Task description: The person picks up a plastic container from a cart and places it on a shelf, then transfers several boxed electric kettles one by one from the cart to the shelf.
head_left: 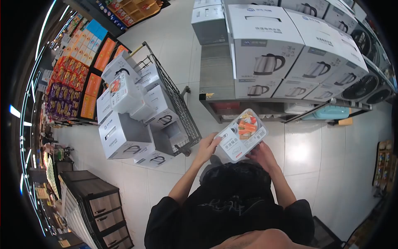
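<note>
In front of my body I hold a pack of plastic food containers (242, 135), tilted, with a food picture and printed text on its label. My left hand (208, 146) grips its left edge, thumb on the label side. At the lower right edge, my right hand (263, 156) supports the pack with its fingers partly hidden beneath. A shopping cart (182, 108) to the left is heaped with white kettle boxes (120, 135). On top of those boxes lie similar clear container packs (124, 93).
At the upper right, a shelf unit (215, 66) carries stacked kettle boxes (265, 45), with a light blue item (331, 112) on its lower level. Snack displays (68, 70) stand far left. A drawer cabinet (97, 199) is at lower left.
</note>
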A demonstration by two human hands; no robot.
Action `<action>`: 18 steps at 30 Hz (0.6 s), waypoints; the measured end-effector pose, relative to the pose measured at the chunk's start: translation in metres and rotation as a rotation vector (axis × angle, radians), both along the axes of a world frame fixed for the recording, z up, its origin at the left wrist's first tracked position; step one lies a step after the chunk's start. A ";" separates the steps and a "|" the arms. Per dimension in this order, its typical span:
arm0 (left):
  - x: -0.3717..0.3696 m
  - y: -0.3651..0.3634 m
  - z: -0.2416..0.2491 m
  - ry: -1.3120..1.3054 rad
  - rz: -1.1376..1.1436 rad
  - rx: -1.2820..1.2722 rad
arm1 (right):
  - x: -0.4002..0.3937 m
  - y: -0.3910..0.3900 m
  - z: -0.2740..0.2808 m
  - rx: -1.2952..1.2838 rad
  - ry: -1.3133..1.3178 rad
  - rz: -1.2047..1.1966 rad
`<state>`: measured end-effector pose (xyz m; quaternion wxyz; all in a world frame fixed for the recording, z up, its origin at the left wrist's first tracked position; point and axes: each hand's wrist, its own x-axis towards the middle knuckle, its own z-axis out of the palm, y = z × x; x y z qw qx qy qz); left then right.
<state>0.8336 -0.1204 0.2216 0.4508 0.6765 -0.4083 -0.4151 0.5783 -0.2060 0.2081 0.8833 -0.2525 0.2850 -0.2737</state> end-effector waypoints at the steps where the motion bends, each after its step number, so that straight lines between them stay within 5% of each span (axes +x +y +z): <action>1: -0.009 -0.009 -0.012 -0.043 -0.038 -0.014 | -0.004 0.001 -0.006 -0.010 0.077 -0.041; 18: -0.079 -0.097 -0.126 0.123 -0.452 0.321 | -0.080 -0.010 -0.122 0.228 0.168 -0.416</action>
